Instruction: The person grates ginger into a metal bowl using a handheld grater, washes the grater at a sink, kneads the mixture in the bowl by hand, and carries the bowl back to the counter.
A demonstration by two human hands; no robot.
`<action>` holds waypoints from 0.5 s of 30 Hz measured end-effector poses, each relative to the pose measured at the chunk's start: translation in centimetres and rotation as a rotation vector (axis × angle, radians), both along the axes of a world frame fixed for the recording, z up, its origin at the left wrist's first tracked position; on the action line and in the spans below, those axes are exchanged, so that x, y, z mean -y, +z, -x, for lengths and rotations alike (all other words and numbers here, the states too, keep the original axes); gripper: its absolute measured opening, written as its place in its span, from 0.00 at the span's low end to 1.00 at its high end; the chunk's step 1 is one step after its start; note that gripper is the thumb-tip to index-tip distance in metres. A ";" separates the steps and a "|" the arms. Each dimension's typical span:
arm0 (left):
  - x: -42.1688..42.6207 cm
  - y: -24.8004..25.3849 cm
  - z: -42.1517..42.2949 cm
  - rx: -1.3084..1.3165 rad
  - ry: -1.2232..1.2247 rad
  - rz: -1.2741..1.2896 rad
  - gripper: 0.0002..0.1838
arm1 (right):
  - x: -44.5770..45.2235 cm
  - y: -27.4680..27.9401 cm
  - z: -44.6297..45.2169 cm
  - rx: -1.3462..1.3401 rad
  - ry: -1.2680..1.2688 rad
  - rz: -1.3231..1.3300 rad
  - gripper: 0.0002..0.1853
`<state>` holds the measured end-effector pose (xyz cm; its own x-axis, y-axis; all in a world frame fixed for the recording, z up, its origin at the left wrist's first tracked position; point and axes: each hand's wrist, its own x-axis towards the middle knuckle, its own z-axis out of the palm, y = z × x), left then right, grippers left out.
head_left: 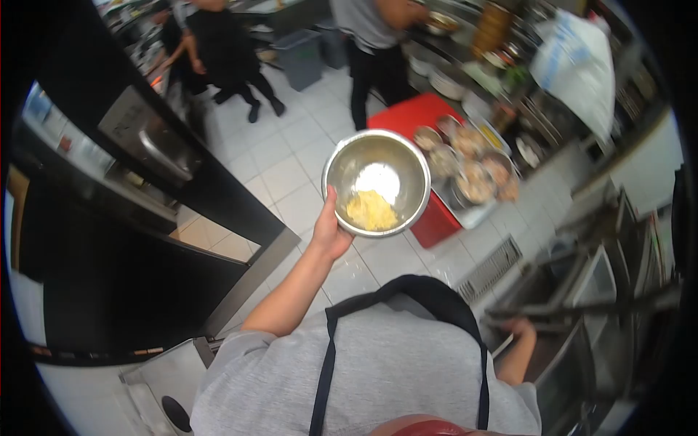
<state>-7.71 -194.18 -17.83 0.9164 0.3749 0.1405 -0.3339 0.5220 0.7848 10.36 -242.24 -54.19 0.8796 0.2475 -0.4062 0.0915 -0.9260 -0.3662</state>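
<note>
My left hand (334, 231) grips a round stainless steel mixing bowl (338, 171) by its near left rim and holds it out over the floor. A pale yellow lump of soft food (372, 210) lies at the bottom of the bowl; its kind I cannot make out. Low on the right, my right hand (519, 328) reaches to a metal door or drawer edge (567, 311). That hand is blurred, and its fingers are too unclear to show whether they grip the edge.
Beyond the bowl, a red surface (407, 112) bears several containers of raw-looking food (472, 182). A floor drain grate (491, 269) lies ahead on the right. A dark door with a steel handle (160, 149) stands left. Several people in dark clothes (222, 43) or grey (367, 25) work further back.
</note>
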 end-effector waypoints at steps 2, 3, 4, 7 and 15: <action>2.7 2.7 2.4 0.046 0.120 0.008 0.33 | -3.5 -1.6 -1.9 -0.081 0.271 0.002 0.18; 3.2 2.7 2.7 0.049 0.160 0.039 0.32 | -5.7 -2.7 -3.3 -0.123 0.404 -0.018 0.18; 4.0 3.1 2.8 0.055 0.194 0.072 0.32 | -7.7 -2.8 -4.7 -0.148 0.505 -0.042 0.18; 7.0 3.8 3.2 0.132 0.309 0.084 0.33 | -13.8 -1.8 -9.0 -0.170 0.757 -0.090 0.18; 1.2 2.3 1.4 0.324 0.550 0.147 0.33 | -33.2 4.8 -22.9 -0.064 1.170 -0.102 0.19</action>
<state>-9.16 -195.41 -15.55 0.5050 0.8132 0.2891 -0.7905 0.3014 0.5331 33.24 -209.01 -49.38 0.0737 0.9250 -0.3728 0.8455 -0.2562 -0.4684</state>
